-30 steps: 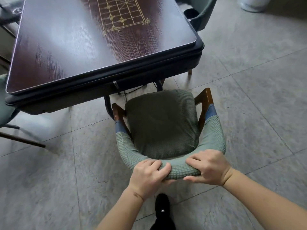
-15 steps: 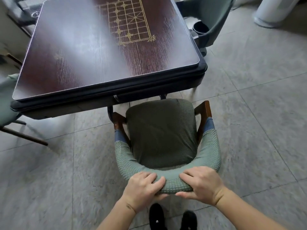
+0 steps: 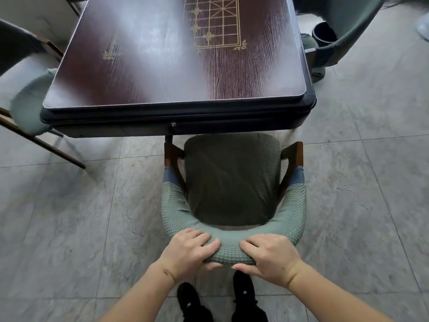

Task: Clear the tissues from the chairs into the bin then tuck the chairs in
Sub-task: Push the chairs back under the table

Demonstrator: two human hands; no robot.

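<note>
From the head view, both hands grip the curved, padded backrest of the green chair (image 3: 232,180) at its near edge: the left hand (image 3: 189,253) and the right hand (image 3: 269,257) each have fingers curled over the top of the rail and the thumb tucked beneath, pinching the knitted cover between them. The chair faces the dark table (image 3: 176,54), its seat bare of any tissue and its far edge just at the table's near rim, so most of the seat is not yet under. Another chair (image 3: 30,101) sits at the left side of the table, and a dark bin (image 3: 323,36) stands on the floor at the far right. The likely trouble is the wooden armrest tips: if they stand higher than the table's underside, a straight push would knock them against the apron. A skewed push could also jam a leg on the table support, and the loose cover may slip under the fingers.
</note>
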